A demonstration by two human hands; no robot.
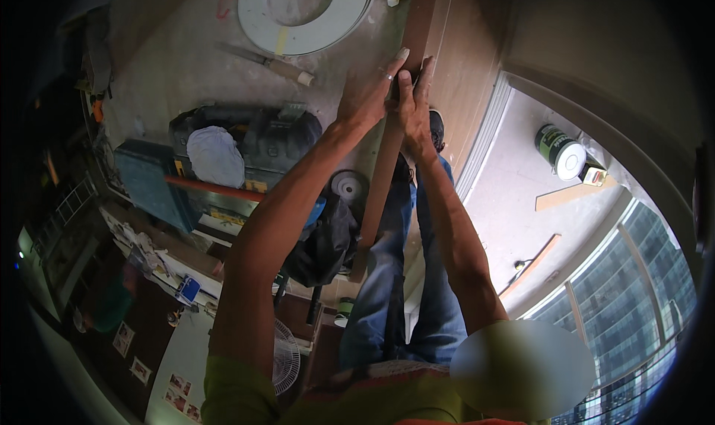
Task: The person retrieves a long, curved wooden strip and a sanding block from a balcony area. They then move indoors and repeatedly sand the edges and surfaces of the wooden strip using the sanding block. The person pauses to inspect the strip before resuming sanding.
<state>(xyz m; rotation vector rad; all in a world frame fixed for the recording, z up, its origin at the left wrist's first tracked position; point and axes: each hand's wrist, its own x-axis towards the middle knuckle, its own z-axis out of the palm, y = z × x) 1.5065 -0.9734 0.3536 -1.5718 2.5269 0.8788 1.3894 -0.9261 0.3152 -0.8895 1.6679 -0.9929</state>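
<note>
Both arms stretched up and forward, meeting on a long narrow wooden strip [387, 149] that runs from near the top edge of the view down past the knees. Left hand [370, 90] spread flat against the strip's left face, fingers [396, 61] together and extended, pressing rather than wrapping. Right hand [415, 105] set just beside it on the right face, fingers [424, 69] straight and close together, with what may be a small dark tool tucked between the palms; too hidden to tell. Strip sandwiched between both palms, seemingly held against the brown panel [465, 60] behind it.

Judged from this: a positioning or pressing step, strip being seated against the panel and kept in line. Next move likely calls for steady, even pressure along the length, no sideways slip, one hand kept on while the other shifts.

Below, on the floor: a dark tool case [253, 138] with a white cloth [216, 155] on it, a round white disc [305, 11] at the far edge, a paint can [560, 151] off to the right, a small fan [285, 362] near the lower edge.
</note>
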